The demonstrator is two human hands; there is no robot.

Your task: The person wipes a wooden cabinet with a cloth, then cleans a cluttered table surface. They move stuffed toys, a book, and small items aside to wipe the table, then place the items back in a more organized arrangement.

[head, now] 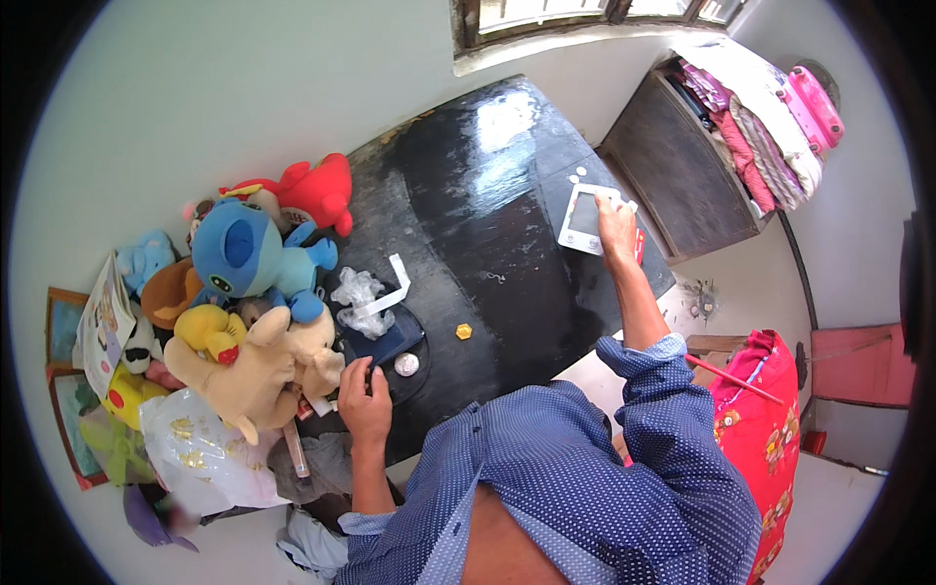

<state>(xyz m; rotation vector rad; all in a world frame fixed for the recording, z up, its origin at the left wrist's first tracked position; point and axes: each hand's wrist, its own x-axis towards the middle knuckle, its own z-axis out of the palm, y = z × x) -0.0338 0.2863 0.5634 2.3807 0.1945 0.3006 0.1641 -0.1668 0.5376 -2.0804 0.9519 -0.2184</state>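
Note:
My right hand (619,228) grips the right side of a white device with a grey screen (583,212), at the table's right edge. Part of the device is hidden under my fingers. A red item (640,246) shows just beside that hand. At the near left, my left hand (365,402) is empty, its fingers loosely apart. Close to its fingertips are a dark blue flat case (387,344) and a round silvery ball (406,364). Crumpled clear plastic (360,296) and a bent white strip (395,289) lie over the case.
Plush toys (256,270) are heaped on the black table (468,241) at left, beside a white plastic bag (197,446). A yellow hexagonal piece (463,332) and small white discs (578,175) lie on the tabletop. A dark cabinet (680,168) with folded cloths stands right.

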